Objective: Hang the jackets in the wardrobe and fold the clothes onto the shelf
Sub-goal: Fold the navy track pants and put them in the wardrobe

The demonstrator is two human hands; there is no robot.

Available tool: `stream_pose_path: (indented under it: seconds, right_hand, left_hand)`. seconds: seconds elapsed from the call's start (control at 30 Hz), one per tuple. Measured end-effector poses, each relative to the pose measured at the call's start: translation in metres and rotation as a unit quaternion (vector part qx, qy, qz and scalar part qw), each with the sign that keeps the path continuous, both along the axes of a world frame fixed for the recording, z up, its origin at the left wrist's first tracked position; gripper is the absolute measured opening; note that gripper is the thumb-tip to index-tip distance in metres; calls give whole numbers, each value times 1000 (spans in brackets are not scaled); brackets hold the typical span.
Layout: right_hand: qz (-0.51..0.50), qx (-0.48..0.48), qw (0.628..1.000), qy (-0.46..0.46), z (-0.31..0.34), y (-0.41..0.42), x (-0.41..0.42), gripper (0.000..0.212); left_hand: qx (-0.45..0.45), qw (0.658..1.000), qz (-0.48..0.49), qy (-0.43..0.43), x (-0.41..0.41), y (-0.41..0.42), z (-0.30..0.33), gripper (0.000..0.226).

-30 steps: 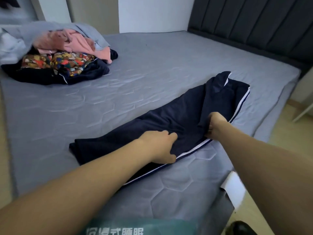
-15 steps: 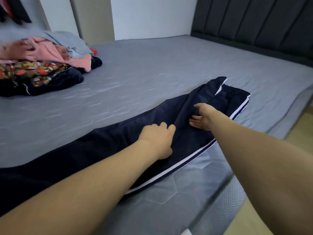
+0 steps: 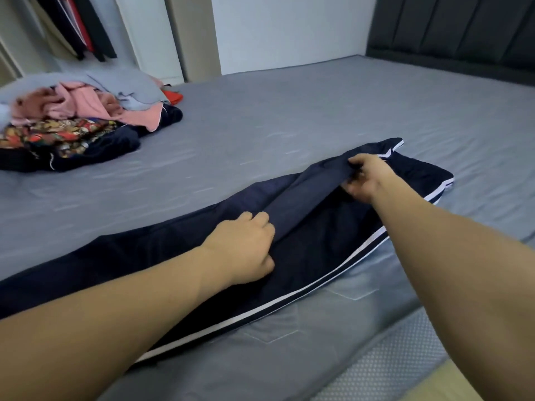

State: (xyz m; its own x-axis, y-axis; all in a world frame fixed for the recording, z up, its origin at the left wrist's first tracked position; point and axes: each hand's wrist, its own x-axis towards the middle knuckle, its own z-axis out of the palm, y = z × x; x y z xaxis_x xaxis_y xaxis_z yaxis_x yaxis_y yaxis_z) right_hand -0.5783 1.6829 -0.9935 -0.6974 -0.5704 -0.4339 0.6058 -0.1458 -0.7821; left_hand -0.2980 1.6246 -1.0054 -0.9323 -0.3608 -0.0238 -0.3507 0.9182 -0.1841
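Bedroom interior, seen from the head view. Grey quilted bed [image 3: 289, 120]: fills most of the frame, with a honeycomb-stitched mattress edge at 5 o'clock. Dark padded headboard [image 3: 451, 27]: set at 1 o'clock, against a white wall [image 3: 283, 30]. Open wardrobe [image 3: 72, 27]: placed at 11 o'clock, with dark and red garments seen hanging inside.

Navy trousers [image 3: 318, 256]: laid lengthwise across the near part of the bed, from 8 o'clock to 2 o'clock, edged along the near side by a white stripe; a long fold of the fabric is raised off the flat layer between the two hands.

Pile of clothes [image 3: 81, 123]: heaped on the bed at 10 o'clock, well apart from the trousers; a pale blue-grey piece is seen on top, pink pieces beneath it, a multicoloured printed piece and dark navy pieces at the bottom, and a red scrap at the far edge.

Left hand [image 3: 243, 250]: placed at centre, fingers curled onto the lower end of the raised fold, which is gripped. Right hand [image 3: 367, 180]: placed at 2 o'clock, the upper end of the same fold pinched between thumb and fingers and lifted clear of the layer below. Bare forearms are shown entering from the bottom corners.
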Motion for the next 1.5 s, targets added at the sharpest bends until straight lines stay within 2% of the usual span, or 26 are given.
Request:
stream_pose_path:
  seconds: [0.07,0.13,0.23,0.3,0.4,0.47,0.53,0.6,0.63,0.67,0.7,0.73,0.77,0.8,0.83,0.87,0.93,0.97,1.0,1.03,1.13,1.23,1.27,1.33,1.4,1.5]
  right_hand:
    - [-6,-46,999,-14,-1,11,-8,21]
    - [-19,-44,999,-5,-3,23,-17,33]
    - [-104,-42,994,-5,-8,47,-41,27]
    - [-154,-4,988,-1,-17,64,-62,23]
    - [-165,43,985,17,-31,81,-86,25]
    - [-190,41,979,59,-28,87,-95,36]
    - [-242,18,967,73,-24,92,-106,35]
    - [-244,132,952,127,-26,102,-114,33]
    - [-209,233,932,181,-30,108,-118,39]
    - [-170,332,895,246,-37,114,-121,48]
    - [-138,405,853,298,-45,115,-122,57]
    - [-116,476,805,336,-49,115,-120,66]
    - [-115,536,744,382,-52,112,-113,75]
    - [-117,573,679,444,-53,107,-105,79]
    - [-116,574,628,512,-56,102,-99,77]
    - [-92,551,594,579,-60,96,-94,72]
    - [50,546,541,638,-74,92,-89,67]
    - [129,560,529,624,-80,94,-87,67]
    - [182,576,533,592,-86,98,-88,69]
    - [200,590,540,566,-85,104,-90,70]
    - [183,617,548,535,-72,103,-80,71]
    - [201,595,585,513,-63,84,-35,76]
    - [209,583,582,527,-65,76,-14,77]
    - [220,556,564,570,-70,59,27,81]
    - [229,530,564,590,-74,39,67,82]
    - [243,510,563,603,-77,3,127,81]
  left_hand:
    - [-14,998,45,-32,-11,5,0,41]
    - [-36,990,53,-124,-24,10,-3,38]
    - [-39,968,14,-249,-36,20,-4,37]
    - [-5,956,6,-292,-38,27,2,36]
    - [80,939,30,-333,-40,39,11,33]
    - [141,917,57,-368,-41,47,14,27]
    - [169,890,88,-414,-44,52,15,30]
    - [184,858,124,-463,-49,54,15,33]
    - [193,839,147,-488,-53,57,17,34]
    - [193,829,160,-500,-60,60,19,37]
    - [182,845,152,-480,-69,62,20,43]
    - [160,886,119,-418,-79,63,19,51]
    - [128,938,70,-315,-87,64,14,58]
    - [106,974,26,-196,-95,65,6,65]
    - [105,990,-3,-90,-99,68,-4,67]
    - [115,993,-23,-31,-99,71,-15,69]
    - [137,989,-34,-32,-91,80,-46,73]
    - [143,988,-31,-39,-83,85,-60,75]
    - [147,988,-31,-36,-74,87,-70,74]
    - [153,987,-40,-28,-65,86,-76,73]
    - [184,978,-89,-45,-40,76,-72,67]
    - [218,968,-114,-50,-3,58,-64,65]
    - [210,971,-105,-38,13,46,-62,66]
    - [151,988,-44,-9,50,12,-57,71]
    - [89,994,61,1,94,-29,-53,78]
    - [91,964,249,-7,169,-92,-48,74]
